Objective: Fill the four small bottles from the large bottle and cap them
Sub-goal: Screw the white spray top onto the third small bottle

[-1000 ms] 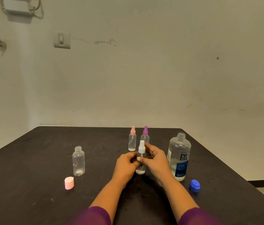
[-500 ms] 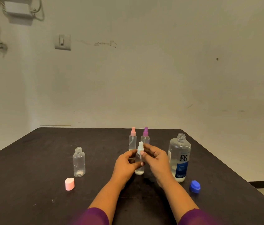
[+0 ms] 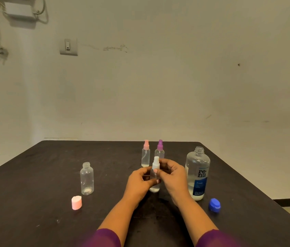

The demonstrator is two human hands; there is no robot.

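Observation:
A small clear spray bottle with a white spray cap (image 3: 155,162) stands at the middle of the black table (image 3: 33,175). My left hand (image 3: 138,182) grips its body while my right hand (image 3: 173,174) pinches the cap's neck. Behind them stand two capped spray bottles, one pink-topped (image 3: 145,154), one purple-topped (image 3: 160,148). To the right, the large open bottle (image 3: 197,173) holds some liquid, its blue cap (image 3: 214,204) lying beside it. At the left stands a small uncapped bottle (image 3: 87,179) with its pink cap (image 3: 76,202) in front.
The table's right edge runs diagonally close to the blue cap, with floor beyond it. A wall rises just behind the table's far edge.
Both hands stay on the white-capped bottle; the fingers of my right hand have shifted slightly around the cap. Everything else on the table is unmoved.

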